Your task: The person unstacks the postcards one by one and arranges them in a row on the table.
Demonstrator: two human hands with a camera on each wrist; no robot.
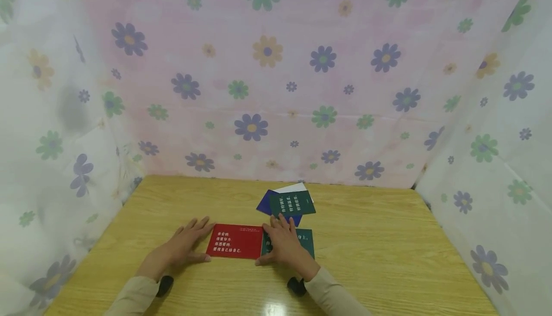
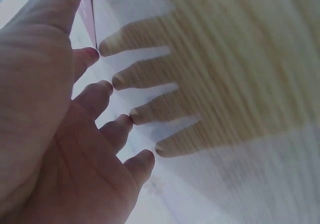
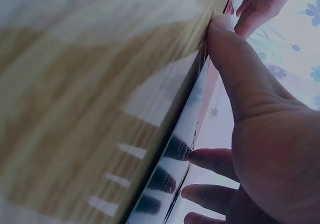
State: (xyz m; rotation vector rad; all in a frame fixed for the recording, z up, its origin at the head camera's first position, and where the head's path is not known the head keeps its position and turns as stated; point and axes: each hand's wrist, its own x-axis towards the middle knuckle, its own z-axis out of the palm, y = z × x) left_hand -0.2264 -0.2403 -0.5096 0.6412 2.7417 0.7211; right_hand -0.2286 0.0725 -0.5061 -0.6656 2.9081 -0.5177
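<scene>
Card (image 1: 235, 241), red, reading “亲爱的”; left hand (image 1: 181, 248) alongside

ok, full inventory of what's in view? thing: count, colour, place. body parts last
Table: 1, light wood, under everything
Floral sheeting: 3 visible walls, pale pink and white, behind and at both sides of the table
Red card: 1, red with white lettering, flat near the front
Front green card: 1, dark green, right beside the red card, partly covered
Back green card: 1, dark green, top of the rear pile
Blue card: 1 visible, blue, beneath it
White card: 1 visible, white, pile's far side
Black wrist pieces: 2, black, one per wrist
Sleeves: 2, beige, forearms
Left hand: 1, bare, at the red card's left edge
Right hand: 1, bare, over the front green card
</scene>
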